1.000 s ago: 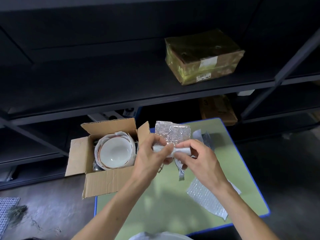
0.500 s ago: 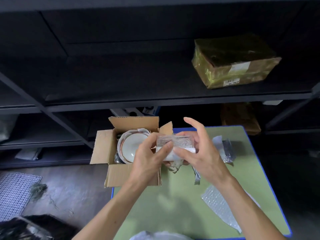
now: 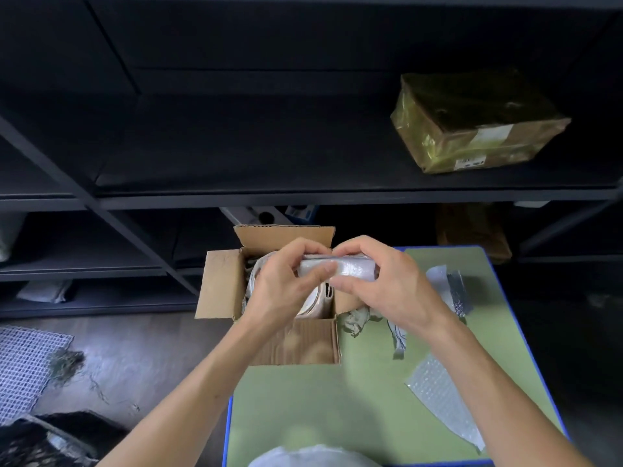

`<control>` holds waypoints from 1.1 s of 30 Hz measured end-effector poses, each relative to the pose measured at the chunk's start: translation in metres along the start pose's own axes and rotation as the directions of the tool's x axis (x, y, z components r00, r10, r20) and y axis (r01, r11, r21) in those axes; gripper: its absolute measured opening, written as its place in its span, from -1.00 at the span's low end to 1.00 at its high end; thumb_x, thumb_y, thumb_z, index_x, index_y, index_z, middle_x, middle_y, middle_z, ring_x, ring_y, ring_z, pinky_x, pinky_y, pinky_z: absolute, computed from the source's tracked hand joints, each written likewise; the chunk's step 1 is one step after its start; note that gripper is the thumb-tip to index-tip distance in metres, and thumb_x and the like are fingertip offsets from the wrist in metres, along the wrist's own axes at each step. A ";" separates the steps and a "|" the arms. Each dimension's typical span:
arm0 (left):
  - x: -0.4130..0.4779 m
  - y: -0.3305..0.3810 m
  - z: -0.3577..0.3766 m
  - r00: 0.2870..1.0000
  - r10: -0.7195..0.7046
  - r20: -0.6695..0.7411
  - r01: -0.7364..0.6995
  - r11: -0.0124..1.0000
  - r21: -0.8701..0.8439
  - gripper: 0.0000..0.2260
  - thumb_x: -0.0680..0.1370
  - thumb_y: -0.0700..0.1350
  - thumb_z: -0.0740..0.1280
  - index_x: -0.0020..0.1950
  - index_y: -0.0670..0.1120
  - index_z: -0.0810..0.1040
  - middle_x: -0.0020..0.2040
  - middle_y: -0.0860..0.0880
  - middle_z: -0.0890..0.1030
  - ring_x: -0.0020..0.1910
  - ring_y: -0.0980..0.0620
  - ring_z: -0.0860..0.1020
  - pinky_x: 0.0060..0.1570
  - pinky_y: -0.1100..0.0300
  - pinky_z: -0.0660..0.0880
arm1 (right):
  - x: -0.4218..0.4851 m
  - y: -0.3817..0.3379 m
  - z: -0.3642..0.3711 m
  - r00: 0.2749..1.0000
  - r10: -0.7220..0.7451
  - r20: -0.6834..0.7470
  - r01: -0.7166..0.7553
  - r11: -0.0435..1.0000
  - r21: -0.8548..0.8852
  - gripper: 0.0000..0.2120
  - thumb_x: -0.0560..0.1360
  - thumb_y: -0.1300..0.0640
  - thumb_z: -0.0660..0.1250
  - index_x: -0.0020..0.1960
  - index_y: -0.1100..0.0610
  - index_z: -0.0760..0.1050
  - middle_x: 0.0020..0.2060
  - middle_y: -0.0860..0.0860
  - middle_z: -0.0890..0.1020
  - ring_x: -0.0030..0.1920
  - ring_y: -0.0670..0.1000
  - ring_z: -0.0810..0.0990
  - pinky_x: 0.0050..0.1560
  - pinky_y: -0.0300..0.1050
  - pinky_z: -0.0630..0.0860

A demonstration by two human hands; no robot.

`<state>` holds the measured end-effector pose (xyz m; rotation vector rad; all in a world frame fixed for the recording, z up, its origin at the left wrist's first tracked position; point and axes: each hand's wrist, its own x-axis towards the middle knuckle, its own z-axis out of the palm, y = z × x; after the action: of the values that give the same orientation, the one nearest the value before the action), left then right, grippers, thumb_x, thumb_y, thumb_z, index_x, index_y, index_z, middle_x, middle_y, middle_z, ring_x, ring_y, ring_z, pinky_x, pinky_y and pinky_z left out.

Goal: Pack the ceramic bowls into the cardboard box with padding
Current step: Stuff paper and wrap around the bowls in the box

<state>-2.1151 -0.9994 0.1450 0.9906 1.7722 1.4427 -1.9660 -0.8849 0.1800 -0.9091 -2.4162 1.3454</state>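
Head view: two hands hold one folded padding wad (image 3: 337, 269) just above one open cardboard box (image 3: 293, 345).
One ceramic bowl (image 3: 310, 306) shows inside the box, mostly hidden under the left hand (image 3: 286, 288). The left hand and the right hand (image 3: 387, 284) each curl fingers and thumb tightly round one end of the wad, thumbs nearly meeting. Right of the box, on the green table (image 3: 337, 416), lie one bubble sheet (image 3: 441, 396), one silvery piece (image 3: 448, 284) and one thin strip (image 3: 397, 338). One wrapped parcel (image 3: 478, 123) sits on the shelf beyond the box.

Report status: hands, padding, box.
Left hand and right hand grip folded bubble-wrap pad above cardboard box. Wrapped bowl inside. Flaps open.
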 end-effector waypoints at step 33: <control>-0.011 -0.080 -0.007 0.977 0.014 0.214 -0.112 0.885 0.453 -0.70 0.58 -0.17 0.27 0.29 0.05 0.45 -0.06 0.03 0.60 -0.10 -0.01 0.52 -0.10 0.00 0.51 | 0.041 -0.001 0.057 0.845 0.128 0.519 0.396 0.502 -0.769 -0.75 0.48 0.19 0.25 0.03 -0.07 0.60 -0.26 -0.05 0.45 0.00 0.04 0.49 -0.29 -0.07 0.33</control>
<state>-2.1278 -1.0214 0.0684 1.3964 1.9837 0.9186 -2.0257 -0.8989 0.1449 -0.4604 -3.5933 0.1717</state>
